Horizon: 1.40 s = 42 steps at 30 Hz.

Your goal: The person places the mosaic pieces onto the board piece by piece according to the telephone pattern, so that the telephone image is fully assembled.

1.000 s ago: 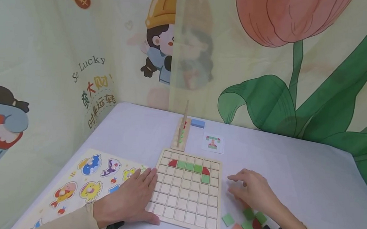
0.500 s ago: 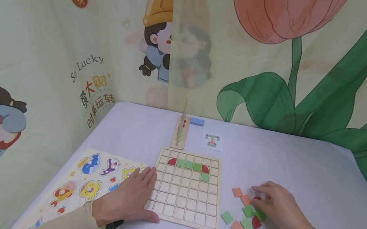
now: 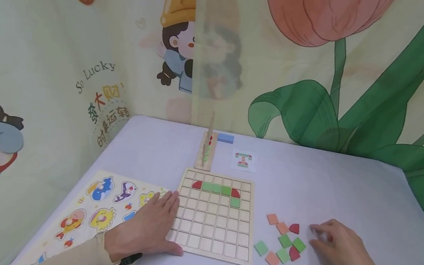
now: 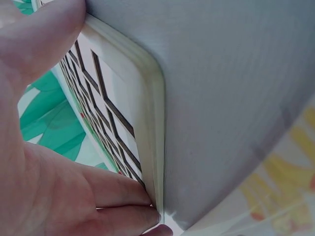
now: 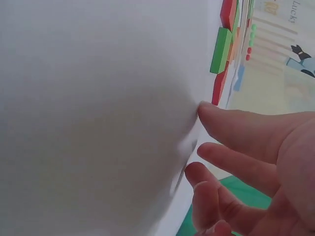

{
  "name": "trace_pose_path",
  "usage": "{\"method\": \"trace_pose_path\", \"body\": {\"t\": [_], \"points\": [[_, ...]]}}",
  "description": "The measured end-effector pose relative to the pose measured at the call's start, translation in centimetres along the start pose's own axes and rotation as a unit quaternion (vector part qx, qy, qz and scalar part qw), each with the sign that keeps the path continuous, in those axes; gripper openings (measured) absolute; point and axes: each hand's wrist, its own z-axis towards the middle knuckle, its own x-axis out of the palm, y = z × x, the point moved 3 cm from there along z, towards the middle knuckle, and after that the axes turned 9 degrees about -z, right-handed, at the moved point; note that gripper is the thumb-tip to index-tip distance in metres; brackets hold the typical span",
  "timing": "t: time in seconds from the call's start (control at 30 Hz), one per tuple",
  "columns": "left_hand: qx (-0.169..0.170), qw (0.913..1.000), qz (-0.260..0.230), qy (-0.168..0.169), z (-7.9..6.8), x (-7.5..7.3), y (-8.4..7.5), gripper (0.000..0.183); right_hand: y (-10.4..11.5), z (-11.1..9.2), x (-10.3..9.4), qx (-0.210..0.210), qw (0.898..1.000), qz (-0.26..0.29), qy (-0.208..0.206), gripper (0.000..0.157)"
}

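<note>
A wooden grid board (image 3: 212, 244) lies flat in the head view. Near its top sits a row of green squares (image 3: 216, 188) between two red quarter-round tiles (image 3: 197, 184), with another green square (image 3: 235, 202) below the right end. My left hand (image 3: 146, 230) rests along the board's left side, fingers straight, thumb at the lower-left corner; the left wrist view shows thumb and fingertips on the board's rim (image 4: 156, 113). My right hand (image 3: 342, 249) holds nothing, its fingers loosely bent, just right of loose green (image 3: 299, 244), orange (image 3: 272, 259) and red (image 3: 294, 228) tiles.
A picture puzzle board (image 3: 88, 210) with sea animals lies at the left, partly under the left forearm. Behind the grid board stand a wooden rack (image 3: 205, 151) with red and green pieces, a blue block (image 3: 225, 138) and a pattern card (image 3: 243, 160). Printed curtains (image 3: 301, 64) enclose the table.
My right hand has moved right and toward me, off the loose tiles, and a red tile now lies uncovered at their upper right. My left hand stays at the board's edge.
</note>
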Motion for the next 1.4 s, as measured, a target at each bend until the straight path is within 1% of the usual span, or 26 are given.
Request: {"method": "trace_pose_path", "body": {"t": [0.1,0.3,0.37,0.47,0.73,0.8,0.97,1.1,1.2,1.3,1.4], "points": [[-0.002,1.0000,0.001,0.001,0.0,0.1,0.1,0.122,0.2,-0.3,0.2,-0.001,1.000,0.003,-0.002,0.045],[0.000,1.0000,0.000,-0.001,0.0,0.2,0.1,0.122,1.4,-1.1,0.7,-0.019,1.000,0.013,0.021,0.044],[0.000,1.0000,-0.004,-0.002,0.0,0.2,0.1,0.123,1.7,-1.3,0.8,-0.026,0.999,0.010,0.019,0.041],[0.001,1.0000,-0.005,-0.003,0.0,0.2,0.1,0.123,2.1,-1.4,0.9,-0.024,1.000,0.008,0.018,0.036],[0.005,0.9999,-0.012,-0.007,-0.1,0.3,0.2,0.123,2.6,-1.5,1.4,-0.018,1.000,0.018,0.019,0.039],[0.006,0.9999,-0.013,-0.008,-0.1,0.3,0.2,0.123,2.7,-1.6,1.4,-0.020,1.000,0.012,0.014,0.038],[0.006,0.9999,-0.013,-0.008,-0.1,0.4,0.1,0.123,3.1,-1.8,1.5,-0.042,0.999,-0.016,-0.004,0.035],[0.006,0.9999,-0.012,-0.009,0.0,0.3,0.1,0.123,3.4,-1.9,1.4,-0.049,0.998,-0.026,-0.008,0.035],[0.008,0.9999,-0.009,-0.010,0.0,0.3,0.1,0.123,3.5,-2.0,0.9,-0.060,0.998,-0.024,-0.015,0.036],[0.006,0.9999,-0.007,-0.009,-0.1,0.2,0.1,0.123,3.7,-2.1,0.2,-0.082,0.996,-0.015,-0.041,0.036],[0.004,0.9999,-0.009,-0.007,0.0,0.2,0.1,0.123,4.5,-2.0,-0.5,-0.105,0.993,0.006,-0.059,0.035]]}}
